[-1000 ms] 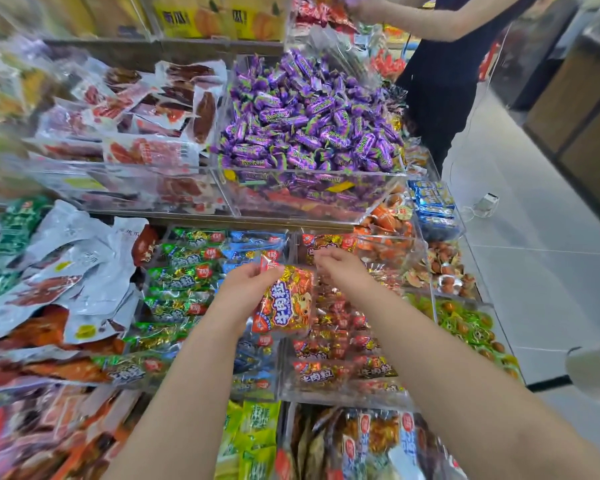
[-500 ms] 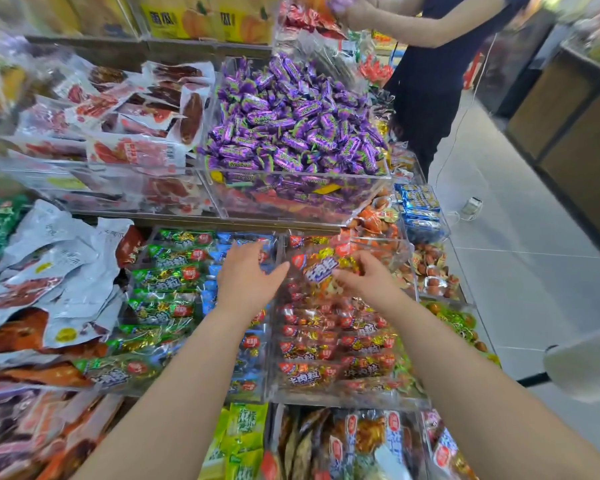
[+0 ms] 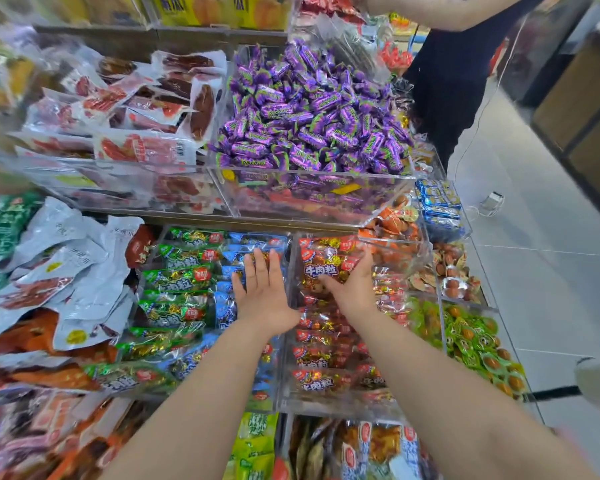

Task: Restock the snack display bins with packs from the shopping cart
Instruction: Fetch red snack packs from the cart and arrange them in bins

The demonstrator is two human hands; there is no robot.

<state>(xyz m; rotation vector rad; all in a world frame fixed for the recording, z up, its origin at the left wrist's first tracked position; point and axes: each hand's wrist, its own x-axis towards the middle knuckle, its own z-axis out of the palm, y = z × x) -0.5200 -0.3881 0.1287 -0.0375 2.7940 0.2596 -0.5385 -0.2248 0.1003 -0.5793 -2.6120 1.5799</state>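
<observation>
A red beef-snack pack (image 3: pixel 321 261) lies at the back of the clear bin (image 3: pixel 340 405) that holds several like packs. My right hand (image 3: pixel 352 287) rests on that pack's lower right part, thumb spread along its bottom edge and fingers straight over its right side. My left hand (image 3: pixel 262 296) lies flat, fingers straight, on the blue packs (image 3: pixel 224 308) in the neighbouring bin on the left. The shopping cart is out of view.
Green packs (image 3: pixel 177 278) fill the bin left of the blue ones. A raised bin of purple candies (image 3: pixel 312 116) stands behind, with meat packs (image 3: pixel 146 147) to its left. Another person (image 3: pixel 454 74) works at the far right. Tiled floor (image 3: pixel 551 271) runs along the right.
The red pack went from held up between both hands to lying at the back of the red bin. My left hand let go and moved onto the blue packs.
</observation>
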